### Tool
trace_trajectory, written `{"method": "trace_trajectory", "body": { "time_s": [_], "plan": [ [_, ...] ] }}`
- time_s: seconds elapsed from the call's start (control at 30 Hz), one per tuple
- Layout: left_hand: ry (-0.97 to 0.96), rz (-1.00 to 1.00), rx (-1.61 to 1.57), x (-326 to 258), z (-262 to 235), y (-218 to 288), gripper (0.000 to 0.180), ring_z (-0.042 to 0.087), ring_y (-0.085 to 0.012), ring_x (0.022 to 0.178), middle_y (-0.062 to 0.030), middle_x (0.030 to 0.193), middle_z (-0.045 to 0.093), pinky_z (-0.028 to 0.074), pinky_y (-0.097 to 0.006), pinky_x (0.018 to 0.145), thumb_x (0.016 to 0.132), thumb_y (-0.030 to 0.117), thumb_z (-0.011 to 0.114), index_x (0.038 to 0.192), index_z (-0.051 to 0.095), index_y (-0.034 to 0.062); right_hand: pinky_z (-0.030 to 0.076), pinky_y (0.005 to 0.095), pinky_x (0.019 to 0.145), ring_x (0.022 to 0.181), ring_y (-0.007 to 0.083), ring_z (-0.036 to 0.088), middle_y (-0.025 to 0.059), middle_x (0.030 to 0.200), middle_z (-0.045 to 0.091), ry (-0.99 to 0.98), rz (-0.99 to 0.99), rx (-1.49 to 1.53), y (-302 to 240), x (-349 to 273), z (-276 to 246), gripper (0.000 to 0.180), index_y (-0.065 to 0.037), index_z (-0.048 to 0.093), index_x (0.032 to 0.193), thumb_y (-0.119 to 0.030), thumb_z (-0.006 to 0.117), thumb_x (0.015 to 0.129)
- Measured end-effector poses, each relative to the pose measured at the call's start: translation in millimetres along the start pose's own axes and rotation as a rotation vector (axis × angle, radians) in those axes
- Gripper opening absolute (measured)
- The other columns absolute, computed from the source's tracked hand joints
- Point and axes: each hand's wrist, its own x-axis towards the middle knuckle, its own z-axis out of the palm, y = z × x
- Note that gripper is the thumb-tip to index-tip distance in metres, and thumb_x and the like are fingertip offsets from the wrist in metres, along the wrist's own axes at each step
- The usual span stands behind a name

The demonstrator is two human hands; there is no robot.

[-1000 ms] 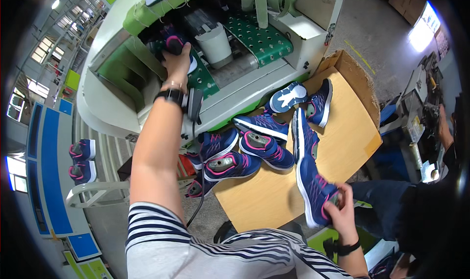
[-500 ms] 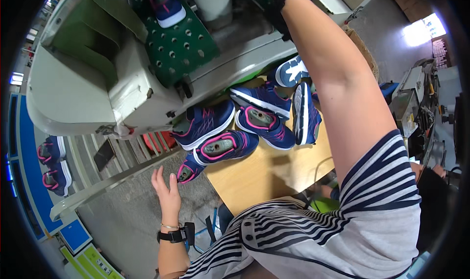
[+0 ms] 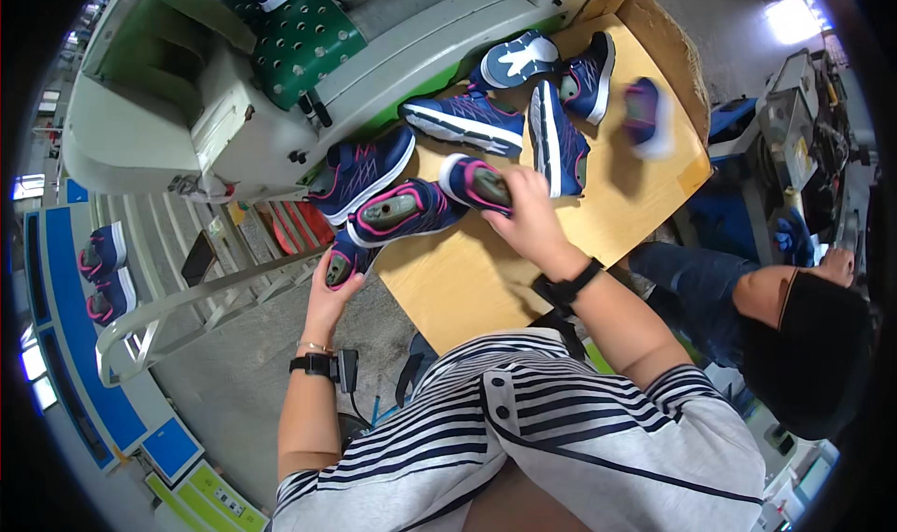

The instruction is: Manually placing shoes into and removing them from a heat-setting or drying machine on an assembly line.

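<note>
Navy-and-pink sneakers lie clustered on a wooden tabletop (image 3: 448, 298). My left hand (image 3: 329, 298) is closed around the heel end of one sneaker (image 3: 341, 263) at the table's left edge. My right hand (image 3: 531, 222) grips another sneaker (image 3: 475, 184) by its heel, near the middle of the group. Between them rests a sneaker (image 3: 397, 210) with a grey-green form inside it. A further sneaker (image 3: 369, 168) sits behind, against the machine. Farther right, one sneaker (image 3: 645, 119) is smeared by motion above the tabletop, with no hand on it.
A pale machine (image 3: 448, 42) with a perforated green conveyor (image 3: 299, 42) borders the table's far side. A cardboard box (image 3: 687, 60) stands at the right edge. Two sneakers (image 3: 107, 270) sit on a blue surface at far left. A person in a black top (image 3: 808, 354) is on the right.
My right hand has come down from the machine onto a sneaker. My left hand has moved up and closed on another. A blurred sneaker now shows at the right.
</note>
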Motion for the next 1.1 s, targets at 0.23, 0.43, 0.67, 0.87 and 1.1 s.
{"method": "trace_trajectory", "body": {
  "time_s": [0.23, 0.43, 0.67, 0.87, 1.1],
  "plan": [
    [-0.217, 0.078, 0.155, 8.5, 11.3, 14.6, 0.079, 0.062, -0.0176, 0.107, -0.0103, 0.121, 0.065, 0.047, -0.031, 0.096, 0.072, 0.019, 0.087, 0.139, 0.051, -0.0015, 0.04, 0.0462, 0.106, 0.133, 0.0376, 0.044, 0.0146, 0.139, 0.051, -0.407, -0.23, -0.171, 8.8, -110.9, -75.6, 0.041, -0.014, 0.065, 0.114, 0.0, 0.067, 0.075],
    [-0.309, 0.377, 0.559, -64.6, 91.4, -22.2, 0.087, 0.057, -0.0327, 0.12, -0.0232, 0.125, 0.058, 0.043, -0.04, 0.105, 0.078, 0.031, 0.08, 0.143, 0.036, -0.0057, 0.029, 0.0511, 0.117, 0.144, 0.0476, 0.028, 0.0191, 0.154, 0.033, -0.495, 0.02, 0.104, 9.9, -135.1, -71.7, 0.055, -0.022, 0.063, 0.126, -0.01, 0.075, 0.074],
    [-0.617, 0.015, 0.716, -55.2, 83.4, 77.5, 0.07, 0.063, -0.0298, 0.116, -0.0205, 0.118, 0.068, 0.048, -0.037, 0.099, 0.084, 0.045, 0.075, 0.134, 0.057, 0.0001, 0.027, 0.0411, 0.118, 0.145, 0.0419, 0.027, 0.0321, 0.154, 0.024, -0.116, 0.479, 0.255, 16.4, -165.5, -27.1, 0.091, -0.004, 0.03, 0.149, -0.023, 0.081, 0.076],
    [-0.624, 0.124, 0.223, -83.7, 95.3, 128.1, 0.078, 0.054, -0.0292, 0.126, -0.022, 0.136, 0.055, 0.043, -0.039, 0.106, 0.087, 0.038, 0.075, 0.148, 0.039, 0.0041, 0.045, 0.0327, 0.101, 0.121, 0.0225, 0.053, 0.0163, 0.136, 0.049, -0.242, 0.689, 0.81, -30.6, -134.2, -103.3, 0.08, -0.008, 0.034, 0.149, -0.006, 0.071, 0.078],
    [-0.315, 0.234, -0.292, -128.4, 92.7, 144.4, 0.11, 0.05, -0.0286, 0.127, -0.0179, 0.143, 0.041, 0.04, -0.041, 0.107, 0.075, 0.011, 0.08, 0.158, 0.008, 0.0109, 0.043, 0.0447, 0.107, 0.139, 0.0353, 0.039, 0.0261, 0.158, 0.02, -0.247, 0.408, 1.276, -96.7, -73.3, -51.5, 0.097, -0.011, 0.005, 0.159, -0.024, 0.073, 0.09]
  ]
}}
